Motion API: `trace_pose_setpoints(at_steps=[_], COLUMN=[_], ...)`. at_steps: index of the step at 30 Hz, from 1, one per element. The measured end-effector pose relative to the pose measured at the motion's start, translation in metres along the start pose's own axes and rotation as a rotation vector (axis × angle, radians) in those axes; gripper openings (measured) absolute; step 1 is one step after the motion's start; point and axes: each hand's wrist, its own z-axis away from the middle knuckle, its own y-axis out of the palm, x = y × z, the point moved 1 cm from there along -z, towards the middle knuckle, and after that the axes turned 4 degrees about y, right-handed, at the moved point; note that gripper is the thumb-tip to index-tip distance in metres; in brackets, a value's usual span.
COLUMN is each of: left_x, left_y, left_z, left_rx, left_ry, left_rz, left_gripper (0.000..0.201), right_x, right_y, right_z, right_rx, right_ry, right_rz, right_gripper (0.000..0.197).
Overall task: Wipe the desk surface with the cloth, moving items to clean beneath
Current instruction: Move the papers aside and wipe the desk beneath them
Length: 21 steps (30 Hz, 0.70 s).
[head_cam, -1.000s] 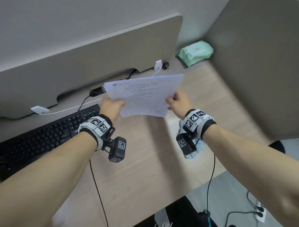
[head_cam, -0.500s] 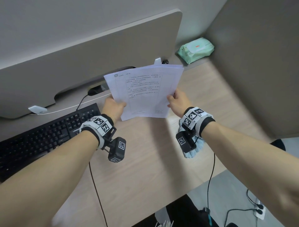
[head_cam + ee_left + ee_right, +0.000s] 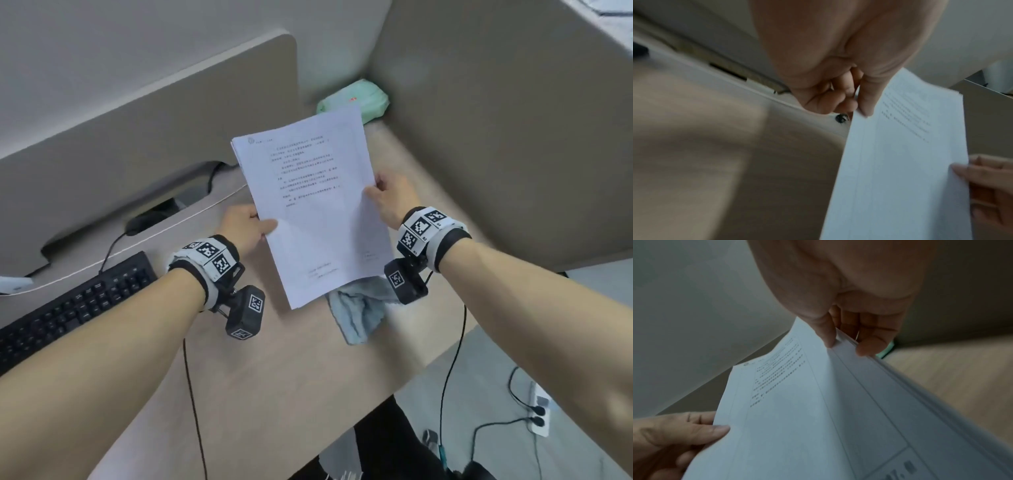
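A stack of white printed papers is held up above the wooden desk, nearly upright. My left hand pinches its left edge, thumb on the front. My right hand pinches the right edge, thumb in front and fingers behind. The left wrist view shows the papers edge-on under my left hand. In the right wrist view the papers fan out below my right hand. A crumpled light blue cloth lies on the desk just below the papers and the right wrist.
A black keyboard lies at the left with cables behind it. A green pack of wipes sits in the far corner. Grey partition panels close the back and right. The desk's front edge drops to a floor with a power strip.
Both hands have turned the papers from lying sideways to nearly upright and shifted them right, now in front of the wipes pack. The cloth shows more below the sheets.
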Motion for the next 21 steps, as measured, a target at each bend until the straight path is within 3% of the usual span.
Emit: trace_pose_setpoints(at_steps=[4, 7, 13, 18, 21], left_x=[-0.036, -0.058, -0.081, -0.085, -0.081], left_y=[0.078, 0.132, 0.212, 0.245, 0.247], left_z=[-0.021, -0.040, -0.082, -0.097, -0.096], left_rx=[0.148, 0.167, 0.203, 0.180, 0.137], left_ry=[-0.159, -0.234, -0.396, -0.492, -0.550], left_rz=[0.075, 0.079, 0.142, 0.164, 0.179], left_gripper=[0.015, 0.004, 0.025, 0.029, 0.012], right_x=[-0.055, -0.092, -0.146, -0.171, -0.177], right_y=[-0.057, -0.091, -0.119, -0.124, -0.123], right_z=[-0.026, -0.040, -0.054, -0.061, -0.064], right_rx=[-0.042, -0.053, -0.019, 0.055, 0.095], right_ry=[0.148, 0.206, 0.173, 0.148, 0.136], right_rz=[0.103, 0.155, 0.192, 0.201, 0.197], right_gripper=[0.016, 0.028, 0.023, 0.024, 0.024])
